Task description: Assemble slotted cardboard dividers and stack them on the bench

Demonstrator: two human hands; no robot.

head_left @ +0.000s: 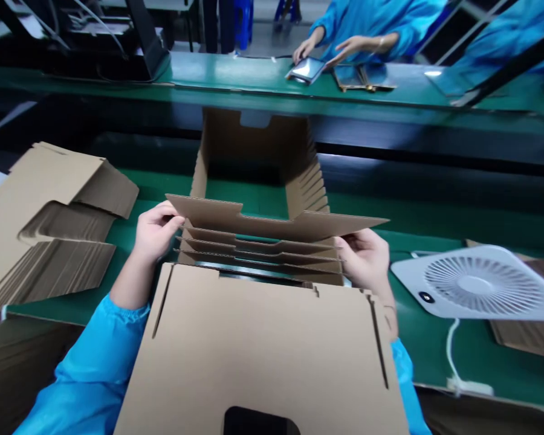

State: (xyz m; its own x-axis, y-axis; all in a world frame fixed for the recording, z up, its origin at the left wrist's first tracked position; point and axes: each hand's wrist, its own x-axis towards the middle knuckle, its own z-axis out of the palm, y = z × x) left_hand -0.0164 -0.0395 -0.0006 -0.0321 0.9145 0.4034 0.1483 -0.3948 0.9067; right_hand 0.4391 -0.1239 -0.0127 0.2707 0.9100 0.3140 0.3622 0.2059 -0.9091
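Note:
A notched cardboard divider (208,211) spans the space between my hands. My left hand (155,231) pinches its left end, thumb and fingers closed. At the opposite end my right hand (366,257) is closed on the divider, with some fingertips hidden behind it. Just below it, several parallel cardboard partitions (263,257) stand across a slotted cardboard frame (315,181), which rests open on the green bench. Nearest me, a large flat cardboard sheet (263,344) with slits and a dark cutout covers the lower middle of the view.
Notched cardboard sheets (49,181) are stacked at the left. A white fan (480,284) with a cable lies at the right, over more cardboard (526,338). Behind a raised green ledge (208,72), a co-worker's hands (353,47) handle a flat screen-like panel (307,69).

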